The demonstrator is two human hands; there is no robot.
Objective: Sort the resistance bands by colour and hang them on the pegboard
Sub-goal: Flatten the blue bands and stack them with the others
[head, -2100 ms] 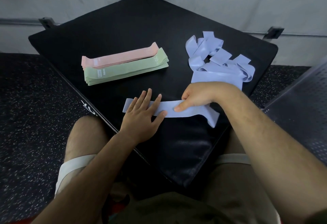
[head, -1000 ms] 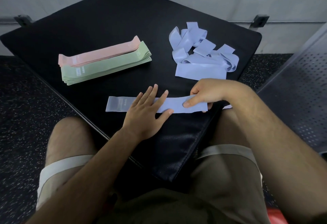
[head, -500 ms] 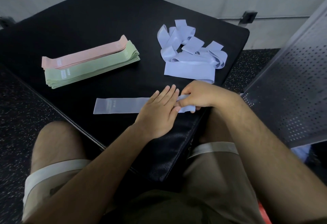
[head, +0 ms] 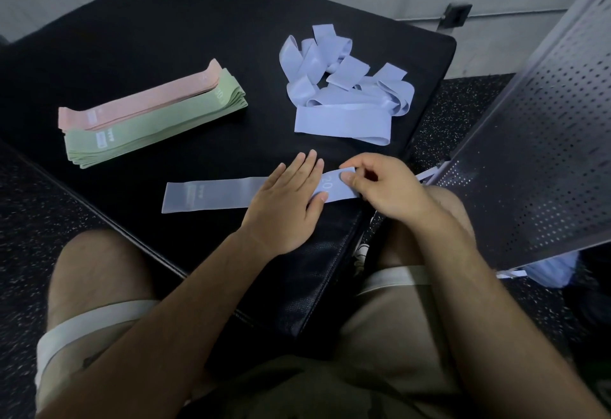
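Observation:
A flat lavender band (head: 211, 196) lies on the black mat (head: 172, 31) near its front edge. My left hand (head: 286, 202) presses on its middle with straight fingers. My right hand (head: 385, 187) pinches the band's right end, where "20" is printed. A tangled heap of lavender bands (head: 344, 88) sits behind the hands. At the left lies a neat stack of green bands (head: 158, 124) with pink bands (head: 139, 101) on top. The grey perforated pegboard (head: 542, 141) leans at the right.
The mat's front corner points between my knees. Speckled dark floor surrounds the mat. A lavender band (head: 552, 268) shows below the pegboard's lower edge. A grey wall with a bracket (head: 454, 15) runs behind.
The view has swung right, bringing more of the pegboard in. My left hand slid right along the flat band. My right hand lifted its fingers into a pinch on the band's right end.

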